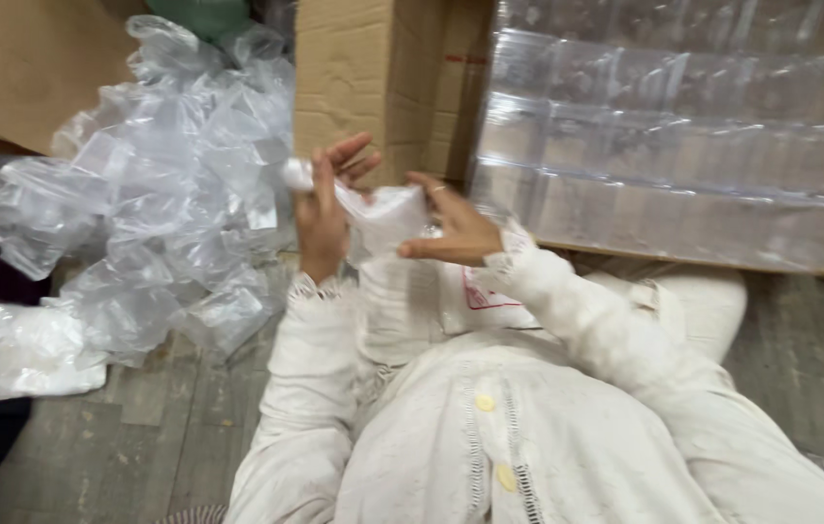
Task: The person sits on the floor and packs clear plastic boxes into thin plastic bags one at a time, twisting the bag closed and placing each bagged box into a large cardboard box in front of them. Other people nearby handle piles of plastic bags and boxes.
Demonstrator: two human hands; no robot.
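You hold a small white, seemingly plastic, pouch [387, 215] stretched between both hands, mid-scene, its details blurred.

You sat on a grey, worn plank floor [800, 349] under dim, even light. Brown cardboard boxes [373, 78] stood ahead of you, with a heap of clear plastic bags [169, 184] left and stacked clear trays [683, 146] right.
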